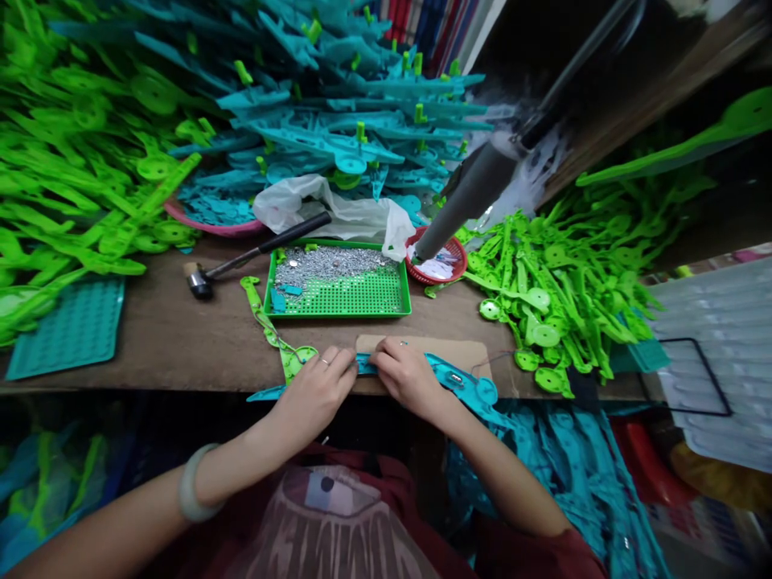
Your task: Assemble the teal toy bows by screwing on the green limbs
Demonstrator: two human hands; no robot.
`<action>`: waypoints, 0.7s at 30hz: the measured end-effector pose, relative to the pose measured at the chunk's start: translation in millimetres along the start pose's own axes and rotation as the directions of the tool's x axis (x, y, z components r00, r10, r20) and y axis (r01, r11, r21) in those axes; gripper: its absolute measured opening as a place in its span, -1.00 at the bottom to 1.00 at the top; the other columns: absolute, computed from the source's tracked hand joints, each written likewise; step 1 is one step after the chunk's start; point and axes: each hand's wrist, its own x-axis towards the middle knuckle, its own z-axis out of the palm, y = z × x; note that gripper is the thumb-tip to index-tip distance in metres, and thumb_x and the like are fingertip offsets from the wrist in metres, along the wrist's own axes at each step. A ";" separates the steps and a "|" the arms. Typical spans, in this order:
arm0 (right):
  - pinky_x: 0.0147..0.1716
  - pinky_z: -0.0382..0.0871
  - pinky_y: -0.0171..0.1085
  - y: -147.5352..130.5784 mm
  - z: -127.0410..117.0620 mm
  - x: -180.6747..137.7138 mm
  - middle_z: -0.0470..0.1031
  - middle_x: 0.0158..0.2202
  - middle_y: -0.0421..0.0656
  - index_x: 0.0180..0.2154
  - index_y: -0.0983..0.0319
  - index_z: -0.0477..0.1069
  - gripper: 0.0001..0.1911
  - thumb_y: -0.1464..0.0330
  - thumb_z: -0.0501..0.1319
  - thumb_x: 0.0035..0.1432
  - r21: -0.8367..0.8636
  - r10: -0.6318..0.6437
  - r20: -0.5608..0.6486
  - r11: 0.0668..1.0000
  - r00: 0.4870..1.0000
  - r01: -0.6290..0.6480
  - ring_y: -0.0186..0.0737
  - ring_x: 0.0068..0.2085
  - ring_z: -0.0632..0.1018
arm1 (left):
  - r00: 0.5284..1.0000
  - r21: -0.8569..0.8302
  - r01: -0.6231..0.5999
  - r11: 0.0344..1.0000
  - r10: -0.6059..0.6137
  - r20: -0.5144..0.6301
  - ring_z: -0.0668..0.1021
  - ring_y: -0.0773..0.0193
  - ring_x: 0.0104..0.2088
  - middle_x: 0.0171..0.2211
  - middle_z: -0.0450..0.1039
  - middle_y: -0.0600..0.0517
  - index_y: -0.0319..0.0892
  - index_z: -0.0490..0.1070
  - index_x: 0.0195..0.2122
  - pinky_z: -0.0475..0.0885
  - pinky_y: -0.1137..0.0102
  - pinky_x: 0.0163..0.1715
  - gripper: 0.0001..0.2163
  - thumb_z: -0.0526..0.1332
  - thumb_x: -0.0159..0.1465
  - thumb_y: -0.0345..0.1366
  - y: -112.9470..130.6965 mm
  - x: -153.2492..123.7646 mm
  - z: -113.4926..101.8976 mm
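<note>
My left hand (318, 390) and my right hand (405, 372) meet at the near edge of the wooden bench (181, 338). Both pinch a teal plastic strip (464, 384) that lies across a small brown board (449, 351). The strip runs right under my right hand and ends in a round disc. A green plastic strip (271, 326) lies just beyond my left hand, touching its fingers. A ring shows on my left hand and a pale bangle (191, 485) on that wrist.
A green tray (341, 301) with small metal pieces sits behind my hands. A hammer (241, 259) lies to its left, a red basket (443, 261) to its right. Heaps of green parts (555, 281) and teal parts (338, 121) surround the bench. A grey bar (470, 197) slants down.
</note>
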 end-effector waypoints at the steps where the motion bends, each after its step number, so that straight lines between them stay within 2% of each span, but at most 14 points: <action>1: -0.32 0.19 -0.26 0.0 -0.2 -0.1 0.41 -0.22 -0.05 -0.19 0.24 0.45 -0.77 0.45 0.03 0.41 -0.013 -0.006 0.002 1.000 1.000 0.006 -0.19 -0.24 0.38 | 0.999 -0.001 -0.035 0.999 0.035 -0.008 0.45 0.07 -0.16 -0.12 0.45 -0.13 -0.28 0.46 -0.06 0.39 0.20 -0.21 -0.80 0.08 0.40 -0.49 -2.5 0.8 0.1; 4: -0.32 0.20 -0.24 -1.4 -0.3 2.5 0.40 -0.24 -0.05 -0.19 0.26 0.48 -0.77 0.45 0.04 0.41 -0.047 -0.014 0.026 0.999 1.000 0.016 -0.17 -0.26 0.36 | 0.993 -0.029 -0.113 0.993 0.113 -0.028 0.48 0.11 -0.19 -0.14 0.49 -0.09 -0.28 0.47 -0.11 0.38 0.22 -0.22 -0.83 0.08 0.41 -0.48 -10.7 3.0 0.5; 9: -0.22 0.30 -0.18 -10.8 -10.4 6.3 0.42 -0.23 -0.03 -0.18 0.26 0.51 -0.78 0.49 0.08 0.37 -0.048 0.001 0.121 0.999 0.993 0.005 -0.11 -0.17 0.36 | 0.994 -0.082 -0.108 0.991 0.107 -0.024 0.49 0.10 -0.25 -0.27 0.48 -0.05 -0.22 0.48 -0.16 0.39 0.21 -0.26 -0.87 0.13 0.39 -0.42 -12.1 8.2 -5.2; 12: -0.15 0.37 -0.17 0.0 -43.5 0.8 0.43 -0.10 -0.01 -0.15 0.25 0.52 -0.84 0.46 0.16 0.33 0.053 -0.100 0.186 0.994 0.977 0.092 -0.10 -0.06 0.38 | 0.994 -0.017 -0.104 0.994 0.103 -0.034 0.50 0.06 -0.28 -0.27 0.48 -0.08 -0.20 0.48 -0.06 0.40 0.19 -0.28 -0.79 0.13 0.34 -0.46 -6.8 11.8 -1.6; 14: -0.03 0.40 -0.17 27.0 -80.9 -4.3 0.42 0.02 -0.03 -0.05 0.20 0.51 -0.81 0.40 0.19 0.33 0.150 -0.154 0.154 0.980 0.976 0.130 -0.13 0.02 0.40 | 0.991 0.064 -0.109 0.992 0.114 -0.068 0.52 0.05 -0.28 -0.24 0.51 -0.13 -0.20 0.51 -0.07 0.41 0.19 -0.29 -0.71 0.09 0.29 -0.54 -6.0 14.2 8.7; 15: 0.02 0.40 -0.15 47.1 -102.9 -5.6 0.42 0.04 -0.04 -0.01 0.18 0.49 -0.78 0.37 0.19 0.34 0.162 -0.125 0.113 0.981 0.986 0.106 -0.15 0.05 0.42 | 0.987 0.092 -0.121 0.988 0.130 -0.093 0.53 0.05 -0.27 -0.21 0.52 -0.14 -0.20 0.52 -0.08 0.42 0.20 -0.29 -0.66 0.06 0.25 -0.59 -6.6 15.3 15.2; 16: 0.06 0.39 -0.14 71.1 -125.4 -4.7 0.44 0.05 -0.06 0.02 0.15 0.48 -0.76 0.36 0.19 0.34 0.139 -0.040 0.067 0.990 0.997 0.030 -0.16 0.06 0.43 | 0.983 0.109 -0.134 0.985 0.147 -0.114 0.55 0.05 -0.25 -0.18 0.54 -0.15 -0.19 0.54 -0.08 0.43 0.20 -0.27 -0.61 0.03 0.22 -0.63 -7.8 16.2 21.7; 17: 0.07 0.38 -0.12 98.3 -147.0 -0.9 0.47 0.03 -0.07 -0.01 0.15 0.49 -0.78 0.38 0.19 0.34 0.073 0.101 -0.003 0.992 0.995 -0.101 -0.15 0.06 0.45 | 0.979 0.118 -0.147 0.982 0.161 -0.127 0.56 0.06 -0.23 -0.15 0.56 -0.15 -0.17 0.55 -0.08 0.44 0.21 -0.26 -0.56 0.01 0.18 -0.66 -9.2 16.6 27.6; 18: 0.08 0.38 -0.13 127.5 -166.3 6.3 0.51 -0.02 -0.07 -0.06 0.16 0.52 -0.80 0.41 0.19 0.32 -0.035 0.315 -0.092 0.947 0.945 -0.319 -0.15 0.05 0.47 | 0.977 0.123 -0.152 0.981 0.167 -0.131 0.58 0.06 -0.21 -0.12 0.57 -0.14 -0.14 0.56 -0.07 0.45 0.22 -0.24 -0.51 -0.01 0.15 -0.69 -10.8 16.4 32.3; 19: 0.10 0.36 -0.16 157.0 -182.0 16.9 0.53 -0.04 -0.07 -0.09 0.18 0.54 -0.80 0.42 0.17 0.33 -0.129 0.533 -0.169 0.822 0.829 -0.555 -0.15 0.05 0.48 | 0.978 0.127 -0.146 0.981 0.163 -0.131 0.59 0.08 -0.18 -0.08 0.57 -0.13 -0.12 0.57 -0.07 0.46 0.23 -0.22 -0.47 -0.02 0.13 -0.70 -12.6 15.5 35.7; 20: 0.13 0.34 -0.11 185.4 -193.7 30.4 0.51 0.00 0.04 -0.05 0.27 0.53 -0.74 0.47 0.10 0.34 -0.155 0.621 -0.245 0.733 0.745 -0.662 -0.07 0.10 0.47 | 0.979 0.132 -0.140 0.981 0.157 -0.132 0.60 0.09 -0.17 -0.06 0.58 -0.10 -0.09 0.57 -0.05 0.46 0.24 -0.20 -0.44 -0.03 0.13 -0.71 -14.4 14.1 37.8; 21: 0.15 0.32 -0.06 211.0 -201.5 45.8 0.49 0.04 0.12 -0.03 0.33 0.52 -0.72 0.50 0.09 0.33 -0.161 0.663 -0.281 0.680 0.694 -0.715 0.00 0.15 0.44 | 0.978 0.138 -0.139 0.981 0.158 -0.134 0.61 0.10 -0.15 -0.04 0.59 -0.07 -0.05 0.57 -0.03 0.47 0.26 -0.18 -0.42 -0.03 0.12 -0.71 -16.4 12.5 38.7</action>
